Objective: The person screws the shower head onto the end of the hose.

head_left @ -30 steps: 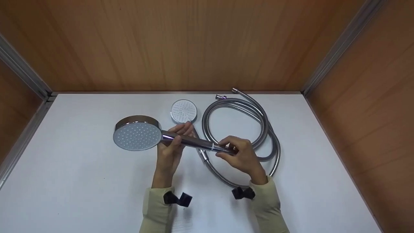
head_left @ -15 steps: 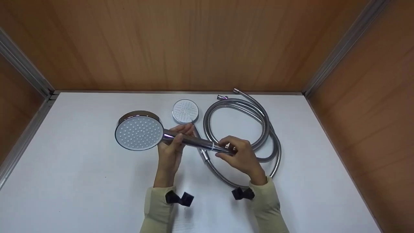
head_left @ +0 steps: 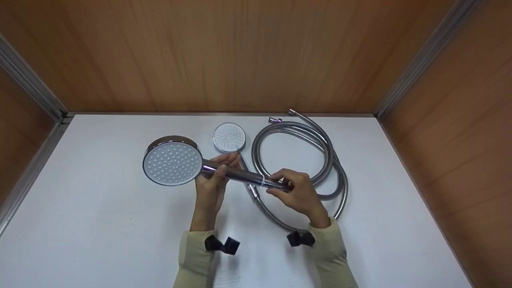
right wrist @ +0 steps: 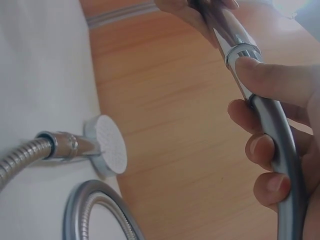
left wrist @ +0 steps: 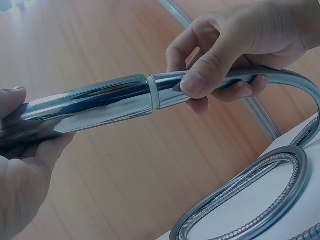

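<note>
My left hand (head_left: 210,192) grips the chrome handle of a large shower head (head_left: 173,164), its pale nozzle face turned up toward the head camera. At the handle's lower end, my right hand (head_left: 297,193) pinches the metal connector (left wrist: 170,89) of a grey shower hose (right wrist: 282,145). A pale ring (left wrist: 153,92) shows at the joint between handle and connector in the left wrist view. In the right wrist view the thumb presses on the connector while the other fingers curl round the hose. Both hands hold these parts above the white table.
Behind the left hand lies a smaller shower head (head_left: 229,137), joined to a ribbed metal hose (head_left: 276,220). Coiled hoses (head_left: 256,152) lie at the back right of the white table (head_left: 112,240). Wooden panels (head_left: 240,56) wall in the back and sides.
The large shower head has tipped slightly, so its nozzle face shows rounder and fuller. Both hands keep their hold in nearly the same place.
</note>
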`<state>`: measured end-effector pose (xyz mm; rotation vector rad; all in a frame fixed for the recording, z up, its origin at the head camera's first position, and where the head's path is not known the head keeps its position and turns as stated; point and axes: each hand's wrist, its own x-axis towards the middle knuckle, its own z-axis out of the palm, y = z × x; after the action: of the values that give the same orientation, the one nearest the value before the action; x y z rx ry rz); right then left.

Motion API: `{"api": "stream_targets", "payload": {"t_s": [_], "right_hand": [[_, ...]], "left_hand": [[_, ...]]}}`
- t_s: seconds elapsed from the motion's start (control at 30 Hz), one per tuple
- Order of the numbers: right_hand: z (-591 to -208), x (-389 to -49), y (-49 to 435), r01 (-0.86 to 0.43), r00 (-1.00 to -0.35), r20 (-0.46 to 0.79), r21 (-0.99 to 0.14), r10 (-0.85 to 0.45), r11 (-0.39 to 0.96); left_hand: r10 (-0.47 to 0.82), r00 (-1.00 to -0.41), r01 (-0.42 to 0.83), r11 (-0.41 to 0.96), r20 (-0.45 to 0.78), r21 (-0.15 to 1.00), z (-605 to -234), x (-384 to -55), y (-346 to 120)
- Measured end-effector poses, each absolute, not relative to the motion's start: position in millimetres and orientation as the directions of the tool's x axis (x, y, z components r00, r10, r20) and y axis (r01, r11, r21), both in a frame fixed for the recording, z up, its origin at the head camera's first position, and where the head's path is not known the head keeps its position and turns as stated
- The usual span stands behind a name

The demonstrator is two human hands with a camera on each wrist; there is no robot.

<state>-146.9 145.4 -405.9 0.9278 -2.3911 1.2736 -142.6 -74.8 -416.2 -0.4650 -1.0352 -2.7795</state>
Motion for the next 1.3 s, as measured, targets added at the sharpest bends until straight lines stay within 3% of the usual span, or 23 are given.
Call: {"api": "stream_targets", "payload": {"t_s": [1.3], "right_hand": [[-409.5, -149.9, 147.5, -0.662, -0.749, 0.540, -0.635, -0.383, 0.399]], "left_hand": [[-0.040, -0.943, 0.248, -0.748, 0.332, 0.616, -415.6, -144.1, -74.0]]}}
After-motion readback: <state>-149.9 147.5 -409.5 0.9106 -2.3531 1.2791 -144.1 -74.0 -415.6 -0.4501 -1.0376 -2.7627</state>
